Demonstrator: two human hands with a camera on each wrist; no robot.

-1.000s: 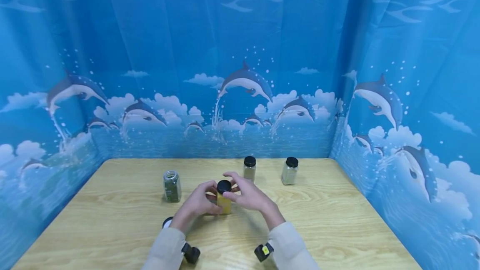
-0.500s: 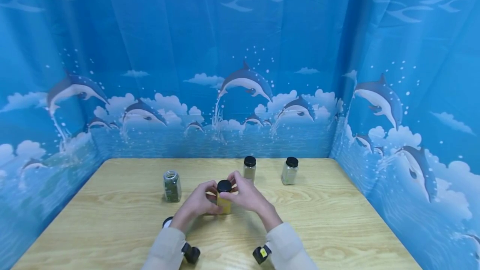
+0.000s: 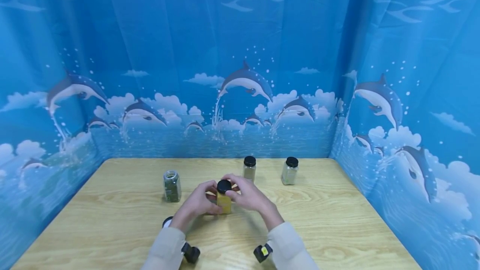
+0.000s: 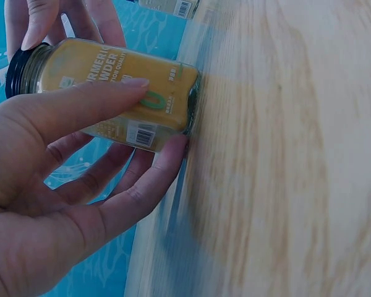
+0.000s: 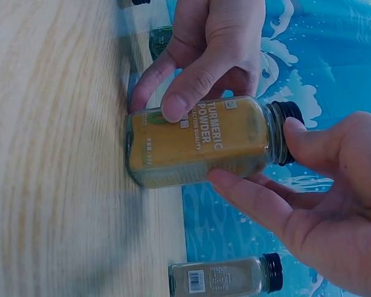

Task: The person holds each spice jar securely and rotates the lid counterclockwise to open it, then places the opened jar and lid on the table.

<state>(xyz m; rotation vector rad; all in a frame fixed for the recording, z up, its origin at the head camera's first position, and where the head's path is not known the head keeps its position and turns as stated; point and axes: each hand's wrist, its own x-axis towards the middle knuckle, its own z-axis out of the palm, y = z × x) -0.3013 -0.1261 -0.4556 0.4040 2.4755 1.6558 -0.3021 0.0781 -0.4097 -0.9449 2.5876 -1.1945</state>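
A glass jar of turmeric powder (image 3: 225, 205), yellow and labelled in the right wrist view, stands upright on the table in front of me. My left hand (image 3: 200, 201) grips its body, thumb across the label and fingers along the other side. At the top, my right hand (image 3: 250, 195) holds the black lid (image 3: 224, 186). The right thumb touches the lid's edge in the right wrist view, and one right fingertip lies against the jar (image 5: 185, 164) below it. The lid sits on the jar's neck. Some right fingers are partly hidden behind the jar.
An uncapped jar of green herbs (image 3: 172, 190) stands to the left. Two capped jars stand behind and right, one brownish (image 3: 249, 171) and one pale (image 3: 289, 174). A loose black lid (image 3: 167, 221) with white inside lies beside my left wrist. A dolphin curtain (image 3: 240, 136) surrounds the table.
The right fingers have shifted around the lid, closing in and then loosening, with small turns of the right wrist. My left hand and the jar have kept their place.
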